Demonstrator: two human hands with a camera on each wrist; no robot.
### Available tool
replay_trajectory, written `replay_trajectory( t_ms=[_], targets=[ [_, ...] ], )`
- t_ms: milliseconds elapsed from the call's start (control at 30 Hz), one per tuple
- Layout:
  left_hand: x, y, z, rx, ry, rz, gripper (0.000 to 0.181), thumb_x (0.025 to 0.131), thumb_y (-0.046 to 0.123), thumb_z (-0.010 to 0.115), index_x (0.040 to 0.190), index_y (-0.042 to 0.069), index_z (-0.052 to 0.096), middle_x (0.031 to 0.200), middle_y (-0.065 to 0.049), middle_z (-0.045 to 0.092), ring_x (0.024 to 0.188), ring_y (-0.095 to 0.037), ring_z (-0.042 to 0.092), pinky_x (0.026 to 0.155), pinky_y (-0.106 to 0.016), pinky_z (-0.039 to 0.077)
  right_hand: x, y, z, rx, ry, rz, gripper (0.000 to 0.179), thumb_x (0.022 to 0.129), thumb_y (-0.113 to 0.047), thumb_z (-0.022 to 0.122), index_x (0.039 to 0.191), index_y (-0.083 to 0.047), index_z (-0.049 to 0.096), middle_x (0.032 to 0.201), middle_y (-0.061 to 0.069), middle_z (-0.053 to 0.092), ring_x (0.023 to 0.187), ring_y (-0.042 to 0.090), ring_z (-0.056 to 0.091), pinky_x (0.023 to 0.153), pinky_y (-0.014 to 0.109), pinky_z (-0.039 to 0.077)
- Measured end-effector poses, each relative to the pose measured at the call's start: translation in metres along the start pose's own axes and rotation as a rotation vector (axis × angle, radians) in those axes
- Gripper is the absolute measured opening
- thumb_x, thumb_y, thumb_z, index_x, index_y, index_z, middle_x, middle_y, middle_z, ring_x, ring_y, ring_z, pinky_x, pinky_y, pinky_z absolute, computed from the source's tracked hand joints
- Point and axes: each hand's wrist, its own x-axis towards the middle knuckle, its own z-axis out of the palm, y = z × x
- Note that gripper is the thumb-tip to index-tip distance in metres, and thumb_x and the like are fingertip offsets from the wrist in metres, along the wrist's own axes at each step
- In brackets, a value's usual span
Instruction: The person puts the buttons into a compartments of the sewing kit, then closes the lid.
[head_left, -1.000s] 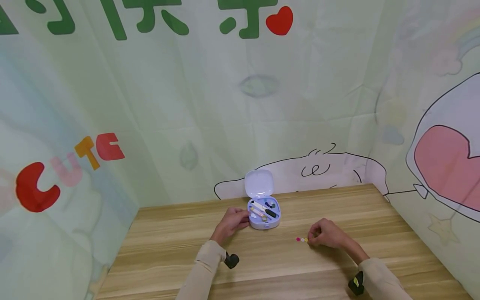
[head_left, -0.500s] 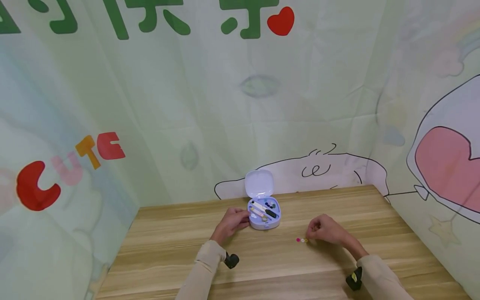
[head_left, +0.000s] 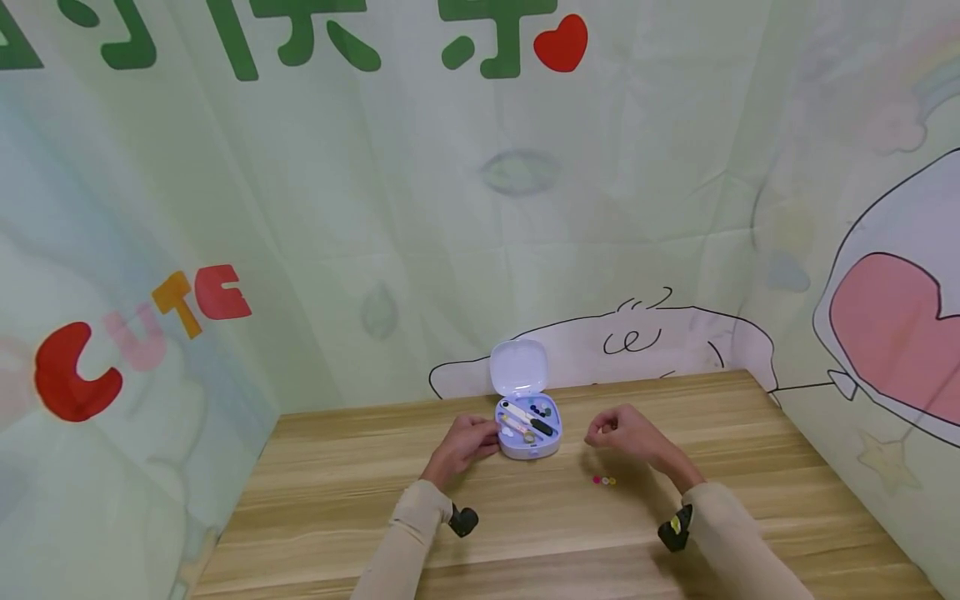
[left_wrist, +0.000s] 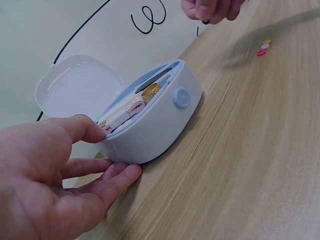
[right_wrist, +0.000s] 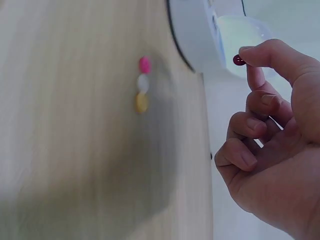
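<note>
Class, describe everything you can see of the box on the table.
The box is pale lilac-blue, rounded at the corners, and looks like glossy plastic. Its lid stands open at the back; whether it touches the backdrop is unclear. A round blue catch sits on the front. The divided inside holds a black-ended tool and other small things. It rests upright on the table, the left hand holding its left side, thumb at the rim, fingertips low.
</note>
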Motion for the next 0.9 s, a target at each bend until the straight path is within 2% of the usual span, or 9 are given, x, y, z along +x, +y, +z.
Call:
replay_trajectory(
  t_ms=[200,367,667,900],
  targets=[
    [0.001,0.0,-0.001,-0.005,0.0,0.002,0.033,0.103,0.006,0.06,0.128,-0.016,0.061,0.112,-0.021,0.071,0.094,-0.02,0.067,0.092,-0.039,0.06,0.019,-0.014,0.007,0.064,0.032,0.036,0.013,0.093,-0.022,0.077,0.09,-0.01,0.074,0.09,0.004,0.061,0.088,0.023,0.052,0.074,0.034,0.043],
    [0.004,-0.002,-0.001,-0.018,0.009,-0.014,0.033,0.103,0.006,0.06,0.128,-0.014,0.061,0.109,-0.018,0.071,0.093,-0.019,0.067,0.089,-0.035,0.061,0.033,-0.02,0.012,0.138,0.054,0.092,0.018,0.094,-0.029,0.078,0.097,-0.011,0.074,0.095,0.005,0.061,0.09,0.024,0.051,0.07,0.033,0.043],
    [0.003,-0.002,0.002,-0.026,0.014,0.021,0.031,0.102,0.003,0.059,0.125,-0.018,0.061,0.103,-0.016,0.072,0.09,-0.017,0.066,0.086,-0.034,0.061,0.052,-0.027,0.02,0.332,0.066,0.153,0.026,0.095,-0.029,0.076,0.104,-0.005,0.071,0.084,0.007,0.054,0.068,0.02,0.043,0.058,0.028,0.035],
    [0.002,-0.003,0.002,-0.032,0.009,0.03,0.031,0.101,0.003,0.059,0.124,-0.018,0.061,0.103,-0.017,0.072,0.089,-0.018,0.067,0.084,-0.033,0.062,0.065,-0.026,0.029,0.547,0.073,0.187,0.027,0.094,-0.024,0.078,0.107,-0.002,0.07,0.085,0.006,0.055,0.065,0.015,0.041,0.053,0.025,0.03]
  ],
)
